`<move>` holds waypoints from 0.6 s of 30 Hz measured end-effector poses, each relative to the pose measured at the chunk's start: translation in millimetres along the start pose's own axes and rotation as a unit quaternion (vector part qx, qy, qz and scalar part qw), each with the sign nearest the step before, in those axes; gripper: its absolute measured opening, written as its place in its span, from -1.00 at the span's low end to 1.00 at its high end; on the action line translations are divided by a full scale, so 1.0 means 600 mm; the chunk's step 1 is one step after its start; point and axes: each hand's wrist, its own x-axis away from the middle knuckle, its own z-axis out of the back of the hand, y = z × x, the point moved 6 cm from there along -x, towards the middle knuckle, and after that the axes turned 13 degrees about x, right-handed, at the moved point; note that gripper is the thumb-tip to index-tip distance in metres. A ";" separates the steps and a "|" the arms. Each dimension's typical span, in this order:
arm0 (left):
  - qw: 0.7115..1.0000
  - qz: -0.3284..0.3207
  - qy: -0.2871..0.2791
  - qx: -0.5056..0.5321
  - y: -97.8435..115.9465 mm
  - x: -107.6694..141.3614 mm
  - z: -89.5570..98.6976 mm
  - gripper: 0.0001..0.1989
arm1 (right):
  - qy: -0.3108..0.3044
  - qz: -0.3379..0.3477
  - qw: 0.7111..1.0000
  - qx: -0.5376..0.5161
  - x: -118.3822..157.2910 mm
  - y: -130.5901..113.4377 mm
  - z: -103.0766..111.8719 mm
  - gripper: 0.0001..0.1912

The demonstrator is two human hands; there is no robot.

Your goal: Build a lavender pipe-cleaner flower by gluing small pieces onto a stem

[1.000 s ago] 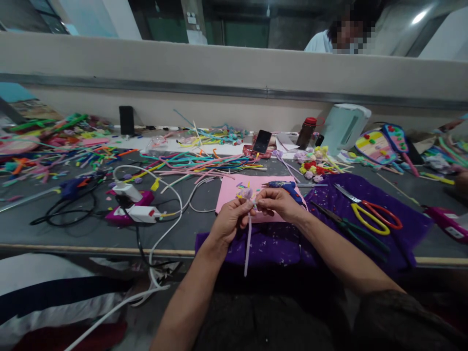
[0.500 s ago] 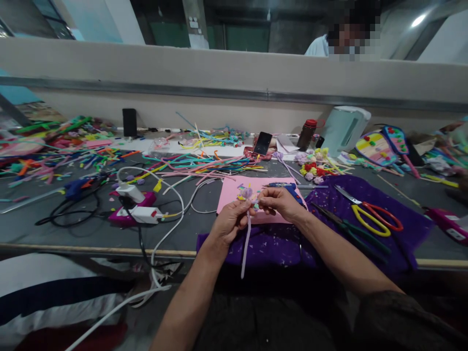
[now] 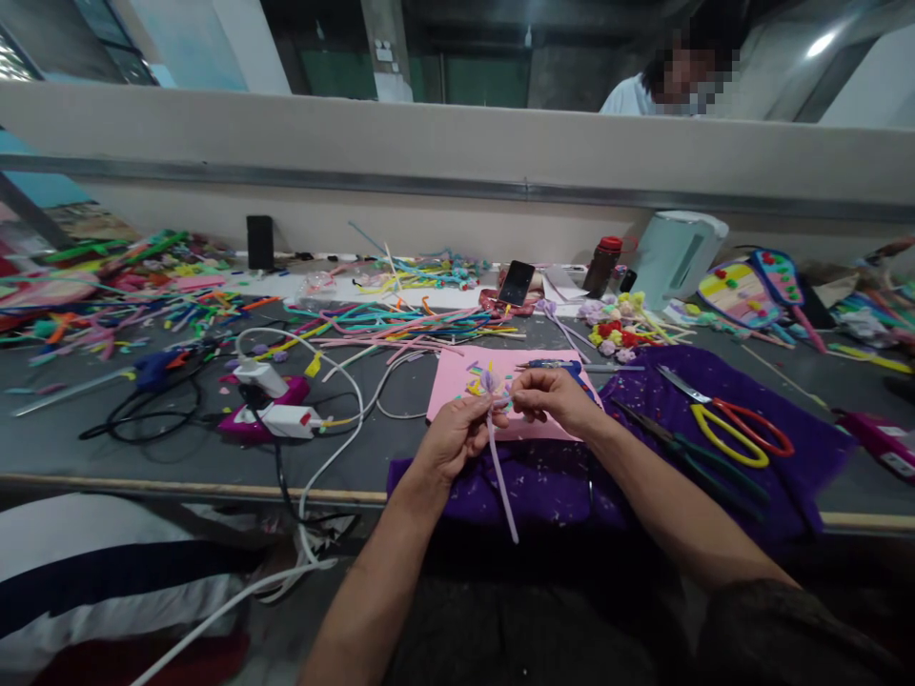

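Note:
Between the thumb and fingers of my left hand (image 3: 458, 436) is a lilac pipe cleaner (image 3: 503, 481), its long tail hanging down over the purple cloth. A small lilac looped shape (image 3: 490, 379) stands at its top, just above my fingertips. My right hand (image 3: 539, 395) is close on the right, thumb and fingers pressed together near the lilac piece; what they pinch, if anything, is too small to tell. Both hands are over a pink sheet (image 3: 447, 372) strewn with small coloured bits. A blue-handled tool (image 3: 582, 381) lies partly behind my right hand.
Scissors (image 3: 729, 433) and dark green pliers (image 3: 704, 462) lie on the purple cloth (image 3: 801, 448) at right. Pipe cleaners (image 3: 421, 324) spread behind the sheet. On the left are a power strip (image 3: 296, 391), cables and a glue gun (image 3: 153, 370). A person (image 3: 629, 95) is beyond the partition.
The lilac tail has swung from nearly straight down to slanting right. The looped lilac top now stands more upright above my left fingertips. The view has shifted slightly.

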 end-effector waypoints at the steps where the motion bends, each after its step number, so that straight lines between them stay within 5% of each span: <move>1: 1.000 0.003 -0.007 -0.005 0.000 0.001 -0.002 -0.67 | 0.003 0.003 1.000 0.015 0.000 -0.002 0.001 -0.78; 18: 0.999 0.003 -0.021 -0.025 -0.003 0.000 -0.003 -0.72 | 0.005 0.022 0.998 0.066 0.004 -0.015 -0.002 -0.86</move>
